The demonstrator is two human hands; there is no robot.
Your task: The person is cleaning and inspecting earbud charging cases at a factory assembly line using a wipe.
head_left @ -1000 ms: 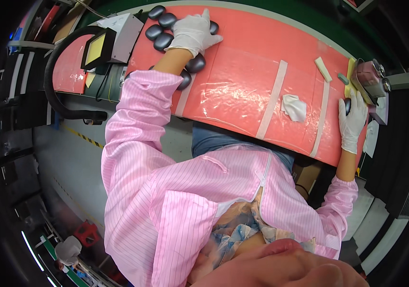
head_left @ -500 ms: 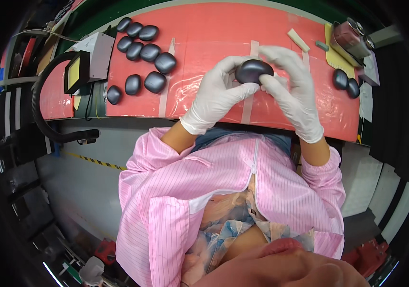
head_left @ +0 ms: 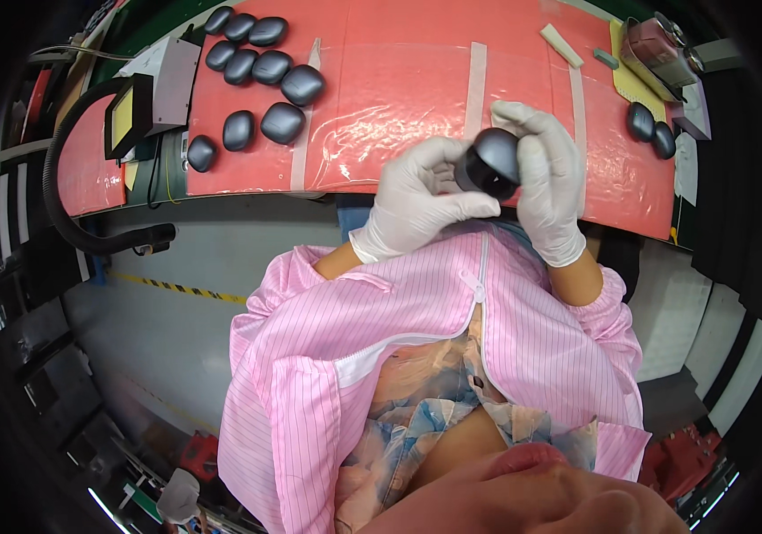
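Both gloved hands hold one dark rounded case (head_left: 490, 160) up close over the near edge of the red mat (head_left: 399, 80). My left hand (head_left: 417, 200) grips it from the left and below. My right hand (head_left: 546, 173) wraps over its right side and top. The case's dark underside faces the camera. Several more dark rounded cases (head_left: 261, 76) lie in a cluster at the mat's far left, well away from the hands. Two others (head_left: 650, 129) lie at the mat's right edge.
A small screen unit (head_left: 130, 114) and a black hose (head_left: 69, 214) sit left of the mat. A white stick (head_left: 562, 44), a yellow sheet (head_left: 628, 78) and a reddish device (head_left: 661, 49) lie at the back right. White tape strips (head_left: 474, 89) cross the mat.
My hands came together from far apart, took one dark case and brought it nearer to me, tilting its underside toward the camera.
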